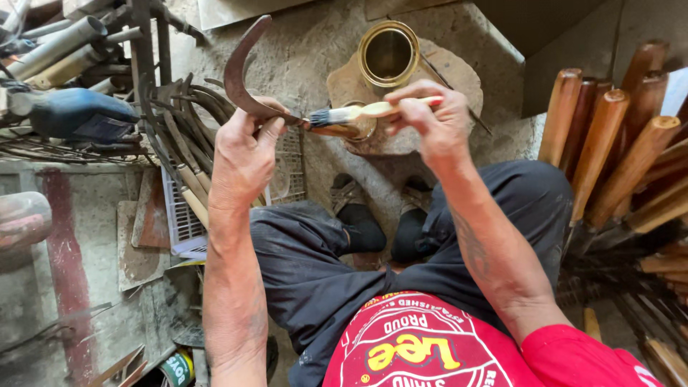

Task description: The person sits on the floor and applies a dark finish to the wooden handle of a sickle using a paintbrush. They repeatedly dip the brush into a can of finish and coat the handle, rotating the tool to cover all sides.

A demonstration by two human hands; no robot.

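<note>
Sickle: curved rusty-brown iron sickle blade with wooden handle (240, 79), clenched in left hand (244, 154), long axis running up-left.
Brush: pale wooden-handled paintbrush (358, 112), pinched by right hand (430, 122), bristles pointing left, touching the handle junction.
Can: open brass-coloured tin (388, 54), just beyond the brush.

Head-worn view, steeply downward, close
</note>
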